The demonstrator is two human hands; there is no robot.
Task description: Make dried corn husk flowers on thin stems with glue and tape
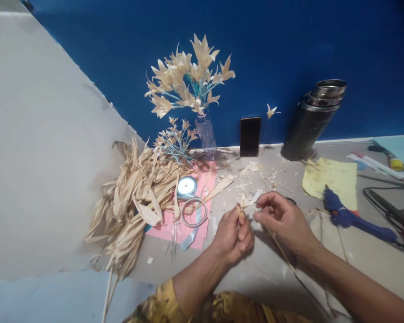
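Observation:
My left hand [236,233] is closed, its thumb and fingers pinching the base of a small cream flower made of dried husk [244,201]. Close beside it, my right hand [284,220] is closed in a pinch. A small pale bluish-white strip [256,196] shows at its fingertips, right against the flower; its far end is hidden. Part of a black loop [291,201] peeks out behind the right hand. Husk scraps [252,167] litter the table just beyond both hands.
At left lie a heap of dried husks [124,202], ribbon spool [187,185], tape ring [194,212] and wires [175,237] on pink paper [202,231]. Behind stand a flower vase [206,132], phone [250,137] and flask [311,123]. A blue glue gun [343,213] and cables lie right.

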